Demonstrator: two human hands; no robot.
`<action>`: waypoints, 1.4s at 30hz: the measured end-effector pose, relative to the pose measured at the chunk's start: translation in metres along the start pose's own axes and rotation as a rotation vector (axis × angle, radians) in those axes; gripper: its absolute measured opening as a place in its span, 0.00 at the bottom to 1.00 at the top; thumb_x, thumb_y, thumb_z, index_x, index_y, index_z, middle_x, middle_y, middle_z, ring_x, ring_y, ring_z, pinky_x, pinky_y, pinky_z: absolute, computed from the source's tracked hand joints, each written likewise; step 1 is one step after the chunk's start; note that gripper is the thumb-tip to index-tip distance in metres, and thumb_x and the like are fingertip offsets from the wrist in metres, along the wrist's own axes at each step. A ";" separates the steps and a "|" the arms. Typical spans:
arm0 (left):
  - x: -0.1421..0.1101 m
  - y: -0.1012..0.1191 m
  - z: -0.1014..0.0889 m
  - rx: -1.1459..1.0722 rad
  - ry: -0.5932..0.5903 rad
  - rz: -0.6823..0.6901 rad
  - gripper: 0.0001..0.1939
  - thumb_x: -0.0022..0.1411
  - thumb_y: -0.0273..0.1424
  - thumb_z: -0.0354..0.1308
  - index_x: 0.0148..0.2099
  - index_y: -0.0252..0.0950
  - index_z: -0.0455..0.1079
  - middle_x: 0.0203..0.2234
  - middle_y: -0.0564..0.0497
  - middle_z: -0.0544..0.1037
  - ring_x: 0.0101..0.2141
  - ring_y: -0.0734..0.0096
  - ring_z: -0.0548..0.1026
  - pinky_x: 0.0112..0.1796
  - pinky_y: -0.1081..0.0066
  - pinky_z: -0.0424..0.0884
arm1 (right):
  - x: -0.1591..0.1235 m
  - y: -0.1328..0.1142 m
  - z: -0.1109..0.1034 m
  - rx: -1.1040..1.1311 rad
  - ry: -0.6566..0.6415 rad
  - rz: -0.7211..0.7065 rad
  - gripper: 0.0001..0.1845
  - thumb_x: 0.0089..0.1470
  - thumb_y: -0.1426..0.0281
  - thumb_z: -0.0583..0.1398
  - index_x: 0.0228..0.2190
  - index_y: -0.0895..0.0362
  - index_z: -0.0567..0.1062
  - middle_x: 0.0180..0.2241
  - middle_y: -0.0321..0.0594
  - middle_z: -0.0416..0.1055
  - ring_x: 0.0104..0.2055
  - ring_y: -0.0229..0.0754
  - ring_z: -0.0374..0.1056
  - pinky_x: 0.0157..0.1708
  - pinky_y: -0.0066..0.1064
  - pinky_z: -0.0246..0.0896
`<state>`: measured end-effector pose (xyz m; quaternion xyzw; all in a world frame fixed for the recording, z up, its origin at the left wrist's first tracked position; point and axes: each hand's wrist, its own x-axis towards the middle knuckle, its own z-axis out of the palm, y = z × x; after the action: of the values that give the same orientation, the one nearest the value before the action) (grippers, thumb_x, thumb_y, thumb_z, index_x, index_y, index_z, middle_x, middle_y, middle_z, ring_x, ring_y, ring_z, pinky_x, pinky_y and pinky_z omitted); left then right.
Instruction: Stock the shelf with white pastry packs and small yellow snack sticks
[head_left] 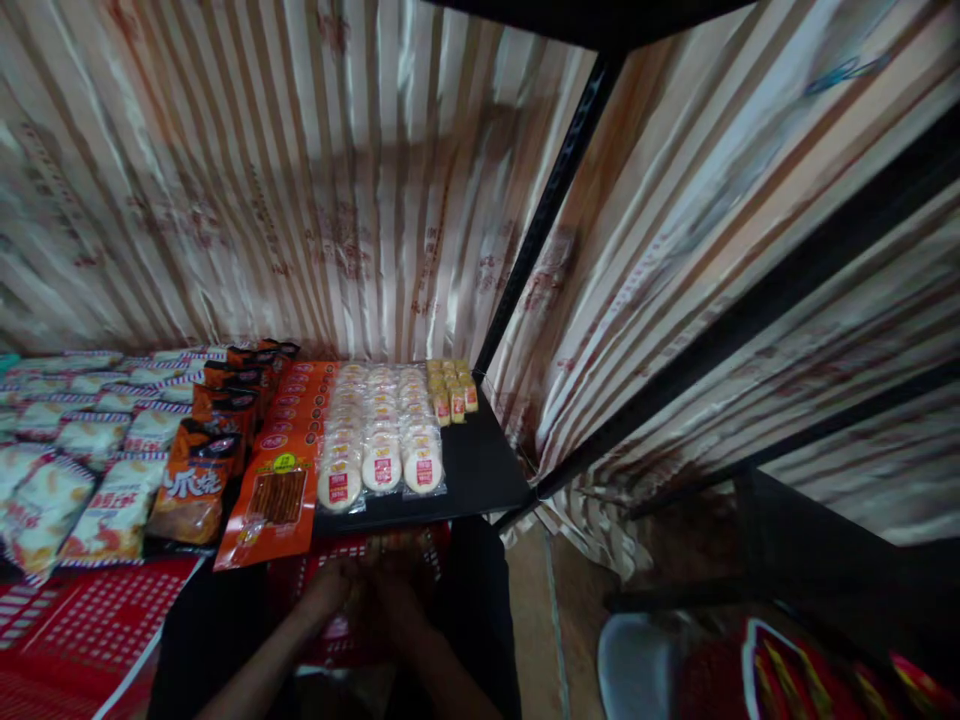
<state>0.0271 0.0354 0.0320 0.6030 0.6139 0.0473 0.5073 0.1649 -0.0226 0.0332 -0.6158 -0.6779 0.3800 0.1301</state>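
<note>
My left hand point(334, 588) and my right hand point(391, 588) are close together, low in front of me, over a red plastic basket point(341, 650) between my knees. The left fingers look curled; dimness and blur hide what is in them. I cannot make out the right fingers. Just beyond, on a black shelf point(480, 470), lie rows of round, pale cakes in clear wrappers point(382, 468), small yellow packets point(459, 402) and a flat orange snack packet point(276, 495) overlapping others like it.
Orange-and-black bags point(196, 485) and white snack bags point(116, 505) fill the shelf's left side. Another red basket point(112, 625) sits lower left. A black metal post point(551, 210) and striped sheeting point(360, 180) stand behind. At lower right are a pale stool point(636, 665) and a red package point(795, 675).
</note>
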 end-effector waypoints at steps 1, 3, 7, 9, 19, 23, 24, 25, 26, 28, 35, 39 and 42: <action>0.001 -0.001 0.002 -0.075 0.032 0.003 0.08 0.53 0.26 0.48 0.27 0.35 0.68 0.27 0.50 0.77 0.33 0.68 0.74 0.33 0.74 0.65 | -0.002 0.000 -0.003 -0.003 -0.002 0.004 0.27 0.46 0.77 0.56 0.51 0.56 0.69 0.50 0.49 0.70 0.51 0.49 0.66 0.48 0.35 0.59; 0.002 0.000 0.005 -0.157 0.099 0.041 0.09 0.54 0.31 0.48 0.25 0.35 0.66 0.25 0.50 0.75 0.32 0.67 0.73 0.32 0.73 0.65 | -0.006 -0.001 -0.009 -0.001 0.012 0.008 0.24 0.47 0.75 0.57 0.48 0.57 0.70 0.48 0.49 0.71 0.49 0.48 0.68 0.46 0.34 0.60; -0.010 0.014 0.004 -0.293 0.139 0.113 0.14 0.54 0.41 0.50 0.25 0.36 0.65 0.24 0.51 0.74 0.31 0.66 0.72 0.32 0.71 0.66 | -0.013 -0.008 -0.024 -0.016 0.089 0.012 0.14 0.48 0.72 0.59 0.40 0.57 0.73 0.41 0.45 0.74 0.44 0.45 0.69 0.42 0.31 0.60; -0.020 0.025 0.001 -0.355 0.186 0.175 0.15 0.54 0.42 0.50 0.27 0.36 0.67 0.25 0.51 0.74 0.31 0.67 0.71 0.33 0.70 0.67 | -0.016 -0.010 -0.031 -0.019 0.112 0.028 0.09 0.50 0.71 0.58 0.36 0.57 0.73 0.36 0.42 0.75 0.39 0.43 0.69 0.39 0.29 0.59; -0.050 0.073 -0.003 -0.402 0.185 0.348 0.12 0.52 0.29 0.55 0.41 0.34 0.69 0.32 0.50 0.76 0.33 0.70 0.73 0.37 0.72 0.69 | -0.032 -0.016 -0.071 0.026 0.259 0.074 0.21 0.51 0.61 0.58 0.47 0.54 0.71 0.31 0.37 0.75 0.32 0.40 0.69 0.31 0.25 0.57; -0.051 0.082 0.005 -0.326 0.243 0.347 0.13 0.53 0.23 0.52 0.42 0.35 0.69 0.32 0.51 0.76 0.34 0.72 0.74 0.38 0.73 0.69 | -0.041 -0.015 -0.081 0.019 0.281 0.090 0.22 0.51 0.61 0.58 0.47 0.56 0.70 0.32 0.38 0.76 0.31 0.40 0.70 0.30 0.26 0.58; -0.050 0.084 0.007 -0.313 0.248 0.346 0.13 0.53 0.23 0.52 0.42 0.35 0.69 0.31 0.51 0.76 0.34 0.72 0.74 0.38 0.73 0.69 | -0.042 -0.014 -0.083 0.016 0.283 0.095 0.23 0.51 0.60 0.58 0.48 0.55 0.70 0.33 0.39 0.76 0.32 0.41 0.71 0.31 0.26 0.58; -0.049 0.086 0.010 -0.307 0.253 0.345 0.13 0.54 0.23 0.51 0.42 0.35 0.69 0.31 0.52 0.76 0.33 0.72 0.74 0.37 0.73 0.69 | -0.044 -0.014 -0.085 0.015 0.289 0.099 0.24 0.51 0.60 0.59 0.49 0.55 0.69 0.33 0.39 0.76 0.33 0.41 0.71 0.31 0.26 0.58; -0.048 0.088 0.012 -0.309 0.256 0.347 0.13 0.54 0.23 0.51 0.42 0.35 0.69 0.30 0.52 0.75 0.33 0.72 0.74 0.37 0.73 0.69 | -0.045 -0.013 -0.087 0.016 0.301 0.102 0.25 0.51 0.60 0.59 0.49 0.56 0.68 0.34 0.40 0.76 0.34 0.42 0.72 0.32 0.26 0.59; -0.046 0.094 0.017 -0.331 0.266 0.364 0.13 0.54 0.23 0.52 0.42 0.36 0.68 0.30 0.52 0.75 0.32 0.73 0.74 0.37 0.73 0.69 | -0.046 -0.011 -0.092 0.026 0.340 0.108 0.24 0.51 0.61 0.59 0.49 0.56 0.68 0.37 0.41 0.76 0.37 0.43 0.72 0.34 0.26 0.60; -0.042 0.115 0.036 -0.465 0.155 0.456 0.08 0.55 0.26 0.53 0.40 0.35 0.67 0.35 0.47 0.77 0.36 0.69 0.75 0.40 0.70 0.70 | -0.049 -0.004 -0.116 0.175 0.488 0.135 0.17 0.53 0.61 0.57 0.43 0.56 0.70 0.33 0.41 0.77 0.34 0.42 0.74 0.31 0.25 0.62; -0.042 0.133 0.044 -0.491 0.106 0.476 0.09 0.57 0.24 0.51 0.41 0.35 0.67 0.37 0.47 0.77 0.37 0.70 0.75 0.42 0.71 0.69 | -0.048 0.005 -0.129 0.177 0.543 0.173 0.16 0.52 0.63 0.57 0.43 0.55 0.70 0.33 0.39 0.77 0.33 0.41 0.73 0.32 0.26 0.63; -0.042 0.153 0.046 -0.462 0.120 0.427 0.11 0.56 0.21 0.51 0.41 0.36 0.67 0.37 0.49 0.78 0.38 0.71 0.75 0.43 0.73 0.69 | -0.046 0.012 -0.138 0.173 0.578 0.180 0.18 0.53 0.62 0.56 0.45 0.55 0.70 0.34 0.39 0.77 0.33 0.41 0.73 0.34 0.27 0.64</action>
<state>0.1540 0.0174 0.1357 0.5833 0.4753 0.3261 0.5723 0.2722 -0.0174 0.1317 -0.7425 -0.5206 0.2557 0.3351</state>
